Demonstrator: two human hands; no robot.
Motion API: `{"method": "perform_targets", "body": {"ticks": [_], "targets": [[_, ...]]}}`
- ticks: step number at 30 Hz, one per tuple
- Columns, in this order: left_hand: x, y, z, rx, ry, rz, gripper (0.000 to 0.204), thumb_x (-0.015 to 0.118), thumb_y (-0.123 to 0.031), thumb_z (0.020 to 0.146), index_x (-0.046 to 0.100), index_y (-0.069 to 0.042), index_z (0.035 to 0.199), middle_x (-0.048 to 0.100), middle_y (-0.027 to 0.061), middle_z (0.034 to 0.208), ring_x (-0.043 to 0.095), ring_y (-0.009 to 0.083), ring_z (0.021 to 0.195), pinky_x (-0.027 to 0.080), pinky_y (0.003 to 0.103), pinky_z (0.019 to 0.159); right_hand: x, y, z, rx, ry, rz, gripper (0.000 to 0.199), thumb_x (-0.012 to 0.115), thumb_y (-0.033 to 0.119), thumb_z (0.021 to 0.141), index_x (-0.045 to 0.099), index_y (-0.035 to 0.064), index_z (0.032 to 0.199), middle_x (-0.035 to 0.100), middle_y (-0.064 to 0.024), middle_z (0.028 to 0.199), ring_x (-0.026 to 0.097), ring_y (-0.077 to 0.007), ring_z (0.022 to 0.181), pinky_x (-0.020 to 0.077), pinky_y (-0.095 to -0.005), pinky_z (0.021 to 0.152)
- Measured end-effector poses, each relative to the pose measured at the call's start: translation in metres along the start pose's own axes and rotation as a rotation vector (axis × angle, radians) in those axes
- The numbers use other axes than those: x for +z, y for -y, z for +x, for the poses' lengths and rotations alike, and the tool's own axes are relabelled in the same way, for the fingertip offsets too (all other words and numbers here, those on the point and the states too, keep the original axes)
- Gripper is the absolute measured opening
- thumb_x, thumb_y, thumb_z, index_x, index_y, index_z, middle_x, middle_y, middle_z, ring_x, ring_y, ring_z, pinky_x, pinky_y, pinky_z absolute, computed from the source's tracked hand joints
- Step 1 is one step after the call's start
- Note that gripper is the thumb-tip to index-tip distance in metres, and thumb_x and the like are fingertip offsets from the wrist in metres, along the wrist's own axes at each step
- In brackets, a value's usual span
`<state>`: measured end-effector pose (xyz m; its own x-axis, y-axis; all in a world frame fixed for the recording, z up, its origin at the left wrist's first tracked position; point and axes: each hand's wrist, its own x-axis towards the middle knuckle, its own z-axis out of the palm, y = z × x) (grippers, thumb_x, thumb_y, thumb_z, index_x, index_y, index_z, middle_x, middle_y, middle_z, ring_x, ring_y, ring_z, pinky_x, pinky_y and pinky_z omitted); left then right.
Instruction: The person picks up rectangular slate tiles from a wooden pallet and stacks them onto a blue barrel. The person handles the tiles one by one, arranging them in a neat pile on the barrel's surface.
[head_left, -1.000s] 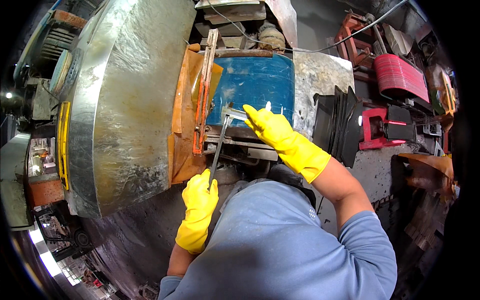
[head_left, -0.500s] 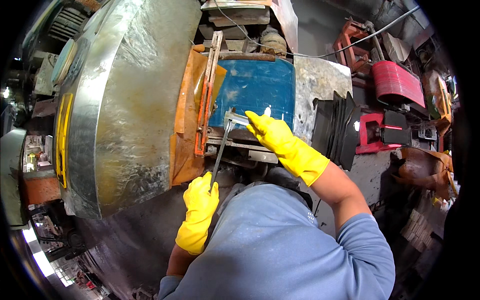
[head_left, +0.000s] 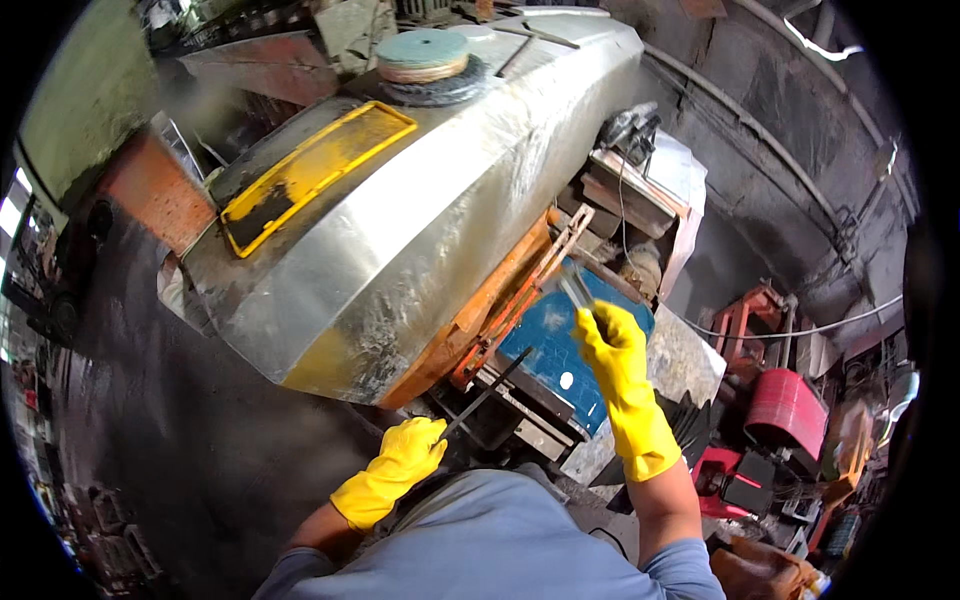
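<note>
My left hand [head_left: 402, 462], in a yellow rubber glove, is closed round the near end of a long, thin, dark metal bar [head_left: 490, 393]. The bar slants up and to the right, its far tip near the edge of a blue panel [head_left: 548, 340]. In a matching glove, my right hand [head_left: 618, 352] grips what looks like a metal caliper [head_left: 575, 287], blurred by motion, over the far part of the panel. Bar and caliper are apart.
A large metal-clad machine housing [head_left: 400, 250] fills the left, carrying a yellow frame [head_left: 320, 180] and a round pad stack [head_left: 425, 58]. An orange-red rail [head_left: 530, 290] borders the panel. A stone-like slab [head_left: 685, 365], a red cylinder [head_left: 787, 412] and a cable [head_left: 820, 329] lie rightward.
The view has swung left, bringing more of the housing in. My right hand has lifted the caliper off the bar and moved it farther away. My left hand still holds the bar, now lower.
</note>
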<state>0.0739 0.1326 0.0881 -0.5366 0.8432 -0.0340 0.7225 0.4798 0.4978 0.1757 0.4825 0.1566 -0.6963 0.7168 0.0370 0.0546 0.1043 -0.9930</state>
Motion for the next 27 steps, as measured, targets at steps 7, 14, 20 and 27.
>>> {"method": "perform_targets", "body": {"ticks": [7,14,20,27], "targets": [[-0.028,0.032,-0.027,-0.078,-0.022,-0.095,0.020,0.076,-0.020,0.086,0.075,-0.010,0.103,0.072,0.0157,0.096,0.068,0.0412,0.093,0.053,0.051,0.078,0.150,0.175,0.104,-1.352,0.198,-0.349,0.041,0.068,0.001,0.076,0.070,0.0005,0.117,0.074,-0.0182,0.098,0.070,-0.0425,0.092,0.0568,-0.0469,0.080],[-0.026,0.056,-0.016,0.021,-0.094,-0.100,0.025,0.076,-0.024,0.089,0.074,-0.010,0.109,0.074,0.0148,0.102,0.071,0.0395,0.095,0.055,0.051,0.082,0.274,0.196,0.143,-1.489,0.245,-0.325,0.036,0.075,0.022,0.076,0.079,0.0146,0.111,0.076,-0.0090,0.111,0.064,-0.0362,0.118,0.0463,-0.0559,0.101],[-0.007,0.064,-0.007,-0.093,-0.063,-0.075,0.036,0.083,-0.021,0.088,0.075,-0.004,0.118,0.074,0.0210,0.110,0.070,0.0423,0.104,0.057,0.048,0.092,0.232,0.121,0.081,-1.398,0.114,-0.030,0.058,0.072,0.020,0.080,0.065,0.0029,0.134,0.061,-0.0243,0.139,0.055,-0.0474,0.133,0.0367,-0.0615,0.119],[0.016,0.079,0.019,-0.039,0.099,-0.250,0.041,0.082,-0.022,0.092,0.073,0.002,0.124,0.073,0.0205,0.116,0.070,0.0387,0.109,0.055,0.043,0.096,0.087,-0.109,-0.112,-0.253,-0.248,-0.442,0.057,0.077,0.021,0.094,0.060,0.0018,0.145,0.062,-0.0281,0.144,0.060,-0.0466,0.132,0.0499,-0.0512,0.110]]}}
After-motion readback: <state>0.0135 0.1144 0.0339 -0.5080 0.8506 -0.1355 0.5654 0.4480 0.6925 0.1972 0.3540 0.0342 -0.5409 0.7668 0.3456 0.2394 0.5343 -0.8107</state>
